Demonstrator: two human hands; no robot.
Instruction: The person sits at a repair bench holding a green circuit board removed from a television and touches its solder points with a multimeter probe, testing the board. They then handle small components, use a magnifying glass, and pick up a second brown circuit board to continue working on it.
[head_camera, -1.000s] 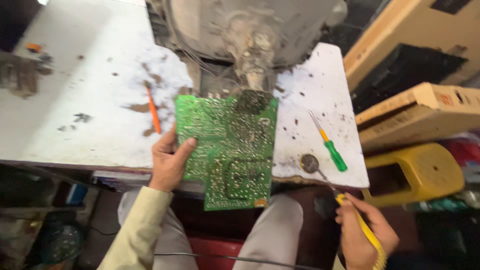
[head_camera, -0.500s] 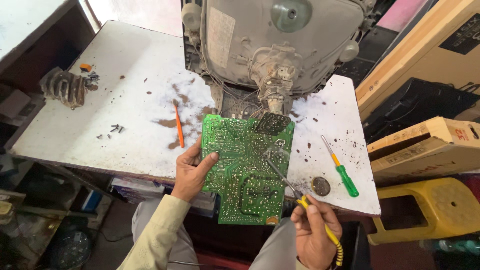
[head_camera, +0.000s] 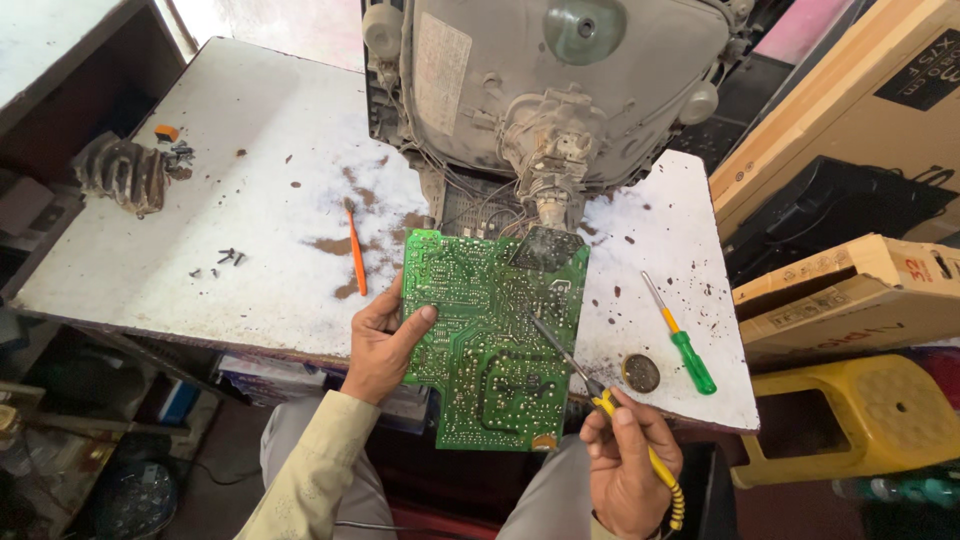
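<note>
Left hand (head_camera: 382, 345) grip closed on green circuit board (head_camera: 490, 340) edge, right hand (head_camera: 625, 470) grip pinching yellow soldering iron (head_camera: 600, 400), tip on board, over white tabletop (head_camera: 250, 200)

Television set (head_camera: 560, 90) top cut off, circuit board (head_camera: 490, 340) components hidden underneath, tiny screws (head_camera: 222, 260) indistinct

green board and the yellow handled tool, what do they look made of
The green board: likely rigid laminate with a glossy green coating, dotted with silvery solder points and fine traces. The yellow-handled tool: thin dark metal shaft, seemingly steel, and a smooth plastic-looking yellow grip with a coiled yellow cord. The left hand holds the board, the right hand the tool.
</note>
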